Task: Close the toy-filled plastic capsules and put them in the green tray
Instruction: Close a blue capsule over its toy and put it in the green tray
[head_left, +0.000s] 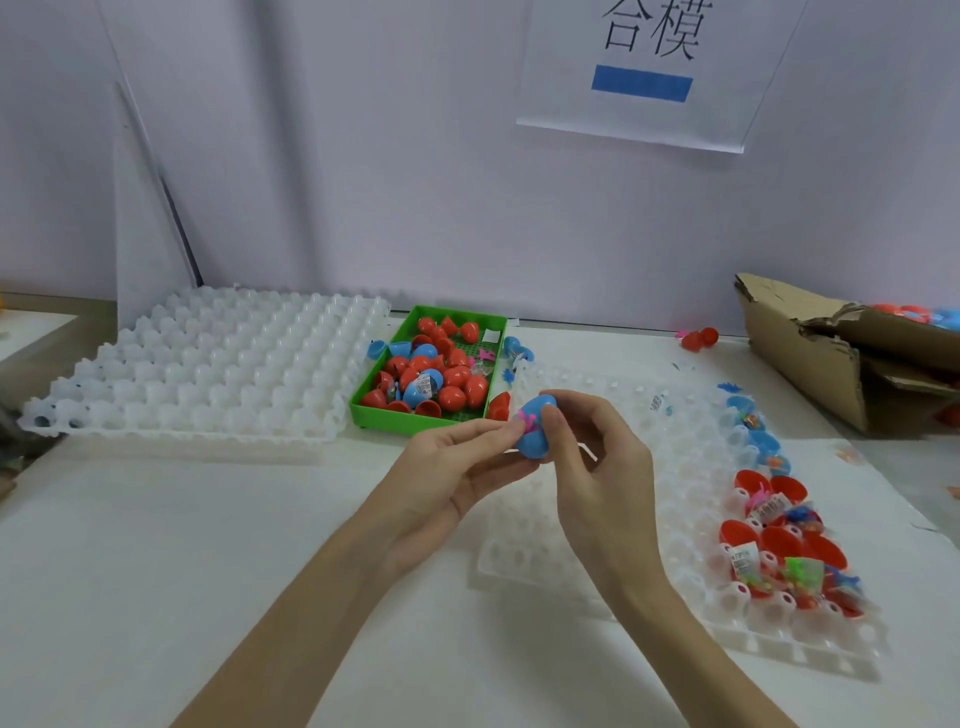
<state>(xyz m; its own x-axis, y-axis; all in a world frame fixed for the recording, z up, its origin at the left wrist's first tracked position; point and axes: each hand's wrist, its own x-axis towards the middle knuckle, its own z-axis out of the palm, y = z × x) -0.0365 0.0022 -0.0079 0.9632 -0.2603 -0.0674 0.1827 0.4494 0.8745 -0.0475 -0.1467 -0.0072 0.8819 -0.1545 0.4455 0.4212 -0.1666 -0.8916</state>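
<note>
Both hands (524, 462) gripping blue capsule (535, 428)

Glossy plastic capsule (535, 428); translucent plastic grids (208, 364); torn cardboard box (810, 358).

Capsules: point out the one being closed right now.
The blue capsule, held up between the left hand and right hand, with something pink caught at its seam. The others lie in the green tray or the white holder.
</note>
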